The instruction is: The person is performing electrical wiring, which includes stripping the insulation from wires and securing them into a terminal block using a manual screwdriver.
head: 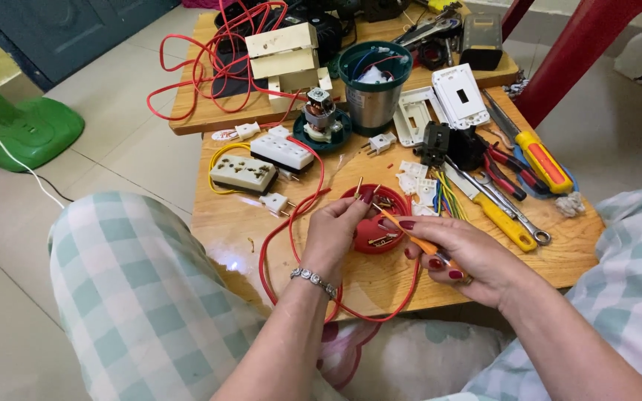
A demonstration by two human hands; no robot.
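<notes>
My left hand (pixel 334 230) pinches a small brass plug pin (pixel 359 187) between thumb and fingers, just above a red plug housing (pixel 377 232) lying open on the wooden table (pixel 243 223). My right hand (pixel 464 256) grips a thin orange screwdriver (pixel 409 232) whose tip points left toward the pin. A red cable (pixel 291 238) loops from the plug around under my left wrist, which wears a silver bracelet.
Two white power strips (pixel 261 163) lie to the left. A metal cup (pixel 374 85) with wires, a small motor (pixel 321 115) and white switch plates (pixel 447 100) stand behind. Yellow-handled screwdrivers (pixel 544 160), a wrench and pliers lie right. A green fan base (pixel 27 134) is on the floor.
</notes>
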